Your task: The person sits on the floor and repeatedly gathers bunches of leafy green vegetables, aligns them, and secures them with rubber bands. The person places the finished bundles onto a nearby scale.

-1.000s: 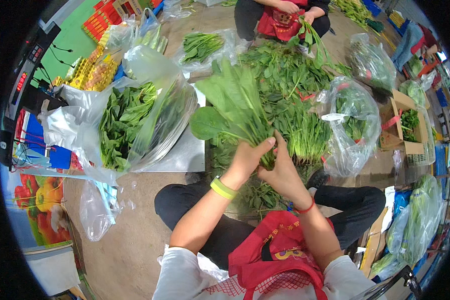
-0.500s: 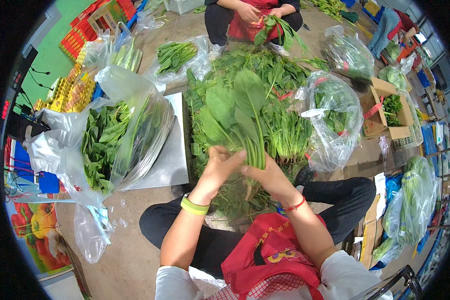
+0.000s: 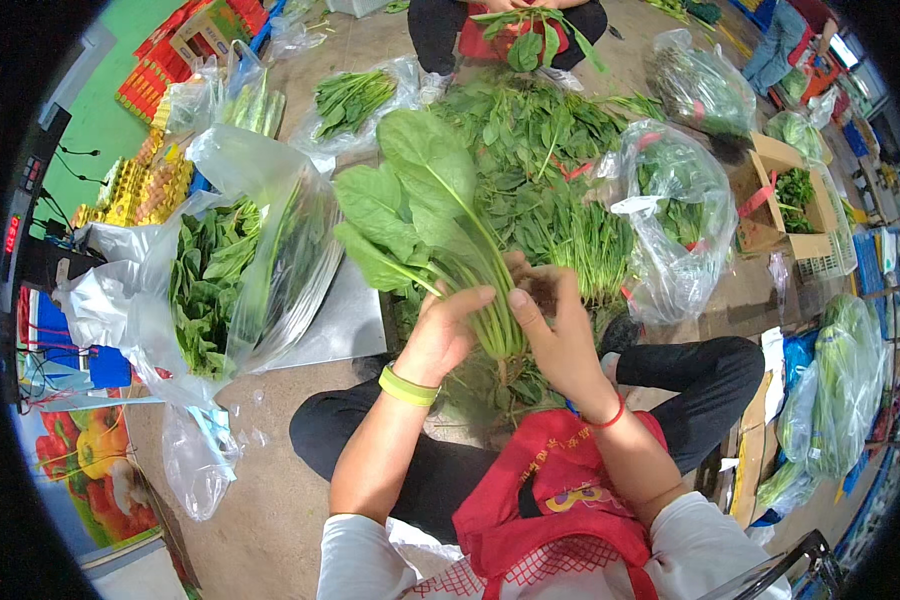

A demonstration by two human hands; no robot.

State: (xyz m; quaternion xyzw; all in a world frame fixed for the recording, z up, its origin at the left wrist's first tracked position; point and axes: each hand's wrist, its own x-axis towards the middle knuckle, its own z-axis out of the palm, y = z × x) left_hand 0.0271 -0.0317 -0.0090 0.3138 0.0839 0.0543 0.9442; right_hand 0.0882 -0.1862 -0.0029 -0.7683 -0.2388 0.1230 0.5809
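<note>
Leafy bunch (image 3: 425,215) has tipped left; left hand (image 3: 443,337) partly hidden behind stems (image 3: 492,315).

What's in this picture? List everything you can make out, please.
Leafy bunch: one, green, centre
Leafy heap: one, green, floor beyond
Open bag: one, clear, left, holding greens
Metal plate: one, silver, partly covered by that bag
Egg trays: several, yellow, upper left
Bags of greens: several, clear, right
Cardboard box: one, brown, right
People: two, dark and blue trousers, top centre and right
Apron: one, red, bottom
Wristband: one, yellow-green, left wrist
Left hand: one, bare, gripping stems
Right hand: one, bare, beside stems
</note>
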